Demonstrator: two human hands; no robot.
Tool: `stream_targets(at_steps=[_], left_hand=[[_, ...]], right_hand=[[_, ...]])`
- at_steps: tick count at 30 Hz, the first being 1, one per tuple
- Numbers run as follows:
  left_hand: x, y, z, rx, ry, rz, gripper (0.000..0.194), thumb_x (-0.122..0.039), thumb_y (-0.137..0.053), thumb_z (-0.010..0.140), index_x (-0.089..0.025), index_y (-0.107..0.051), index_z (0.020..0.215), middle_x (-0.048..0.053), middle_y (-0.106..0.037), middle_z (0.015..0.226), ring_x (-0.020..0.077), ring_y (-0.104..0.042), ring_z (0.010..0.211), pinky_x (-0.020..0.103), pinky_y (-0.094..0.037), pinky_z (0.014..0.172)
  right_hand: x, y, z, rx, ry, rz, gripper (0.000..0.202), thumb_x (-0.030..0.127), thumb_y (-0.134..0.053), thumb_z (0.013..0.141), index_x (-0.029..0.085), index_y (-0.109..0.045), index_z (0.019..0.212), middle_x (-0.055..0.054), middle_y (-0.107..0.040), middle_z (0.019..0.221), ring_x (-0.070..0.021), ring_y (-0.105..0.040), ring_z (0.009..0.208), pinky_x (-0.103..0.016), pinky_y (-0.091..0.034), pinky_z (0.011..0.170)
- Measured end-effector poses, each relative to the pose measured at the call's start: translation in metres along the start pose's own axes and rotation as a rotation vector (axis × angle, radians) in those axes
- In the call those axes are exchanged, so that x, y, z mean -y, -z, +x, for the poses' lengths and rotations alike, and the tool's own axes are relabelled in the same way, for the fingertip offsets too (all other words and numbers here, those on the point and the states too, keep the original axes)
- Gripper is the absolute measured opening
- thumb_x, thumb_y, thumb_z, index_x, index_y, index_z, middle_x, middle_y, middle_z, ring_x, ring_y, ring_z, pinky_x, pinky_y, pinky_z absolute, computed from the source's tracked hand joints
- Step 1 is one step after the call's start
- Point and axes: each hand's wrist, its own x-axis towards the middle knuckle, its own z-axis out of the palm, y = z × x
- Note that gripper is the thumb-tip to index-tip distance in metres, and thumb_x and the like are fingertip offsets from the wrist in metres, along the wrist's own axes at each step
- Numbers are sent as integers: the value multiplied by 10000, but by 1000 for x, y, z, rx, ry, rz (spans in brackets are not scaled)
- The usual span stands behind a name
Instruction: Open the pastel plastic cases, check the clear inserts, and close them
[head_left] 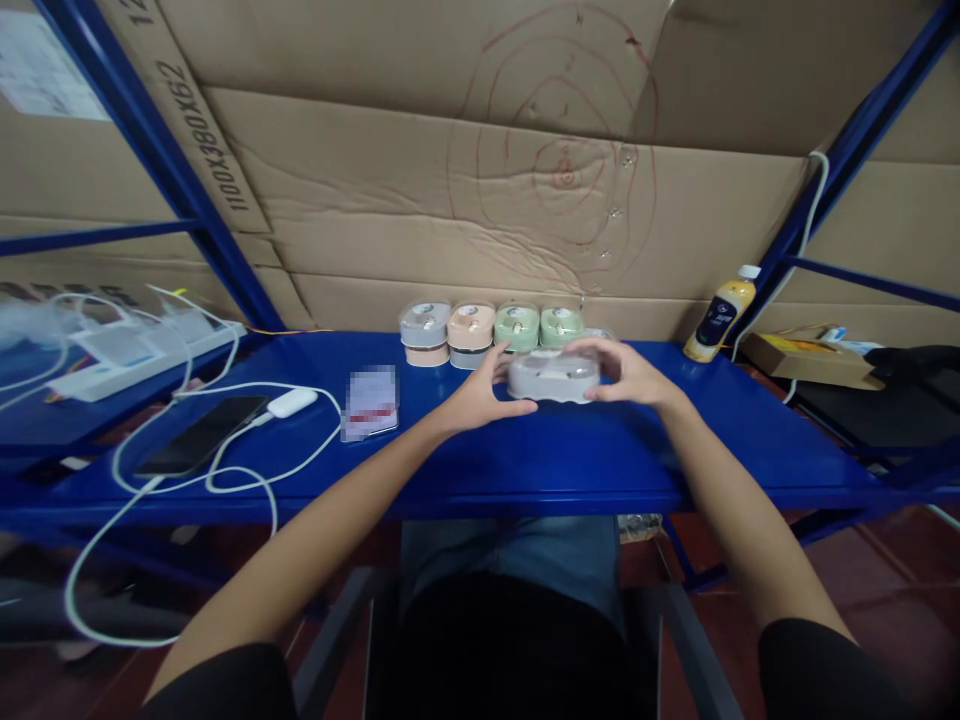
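Observation:
A pale grey-white case with a clear lid [553,378] is between my two hands over the blue shelf, slightly blurred. My left hand [486,392] has its thumb along the case's lower left edge, with the fingers behind its left end. At the right end, my right hand [626,374] curves its fingers over the top and sets its thumb on the side. Behind stand small lidded containers in stacks: grey [425,325], peach [471,325], green [517,327] and another green [562,325]. A further clear lid is partly hidden behind my right hand.
On the blue shelf [480,470] lie a black phone [202,437], a white cable with an adapter [292,402] and a blurred-out flat item [371,400]. A bottle [720,315] and an open cardboard box [810,360] are at right. A cardboard wall [390,200] rises behind.

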Motion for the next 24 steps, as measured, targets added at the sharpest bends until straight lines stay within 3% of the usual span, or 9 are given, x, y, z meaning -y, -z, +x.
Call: stream_targets(at_steps=[3, 7, 11, 14, 17, 22, 24], left_hand=[[10, 8, -8, 101, 46, 4, 1098, -443, -932, 726, -220, -376, 1646, 226, -622, 1534, 379, -617, 1434, 589, -484, 1206], [15, 7, -16, 92, 62, 165, 1117, -483, -983, 641, -195, -469, 1590, 216, -668, 1467, 407, -649, 1376, 590, -496, 1181], [18, 1, -18, 95, -4, 271, 1131, -533, -987, 629, -226, -468, 1587, 206, -600, 1550, 425, -584, 1435, 608, -460, 1207], [18, 1, -20, 103, -39, 270, 1189, -537, -977, 651, -222, -389, 1635, 207, -540, 1597, 410, -558, 1456, 584, -454, 1221], [14, 4, -23, 129, -55, 334, 1137, -490, -933, 718, -213, -369, 1665, 194, -531, 1575, 393, -538, 1463, 560, -450, 1233], [5, 6, -27, 237, -97, 481, 548, -465, -782, 892, -313, -735, 1417, 128, -573, 1407, 364, -561, 1406, 546, -465, 1225], [4, 6, -27, 244, -111, 485, 453, -478, -744, 930, -341, -777, 1361, 119, -564, 1429, 362, -540, 1430, 548, -450, 1240]], right_hand=[[-13, -14, 3, 155, 11, 21, 900, 526, -912, 709, 302, -580, 1515, -100, -640, 1535, -347, -641, 1376, -525, -536, 1153], [-22, -27, 3, 236, 2, -83, 1081, 531, -940, 704, 296, -443, 1634, -119, -621, 1562, -356, -594, 1447, -554, -463, 1234], [-11, -51, 7, 148, 9, -305, 1146, 649, -952, 657, 302, -464, 1634, -137, -610, 1561, -415, -590, 1429, -611, -463, 1225], [-1, -60, 10, 73, 58, -422, 1062, 698, -926, 671, 307, -541, 1581, -136, -654, 1492, -429, -611, 1379, -626, -487, 1189], [0, -46, 6, -24, 90, -407, 888, 698, -851, 776, 296, -595, 1525, -129, -685, 1452, -398, -650, 1320, -606, -510, 1161], [-22, -3, -8, -215, -106, -390, 712, 710, -714, 902, 279, -645, 1464, -114, -757, 1318, -380, -723, 1172, -604, -576, 1056], [-31, 7, -10, -245, -178, -400, 705, 731, -699, 901, 271, -669, 1434, -114, -781, 1219, -378, -744, 1093, -610, -594, 1018]])
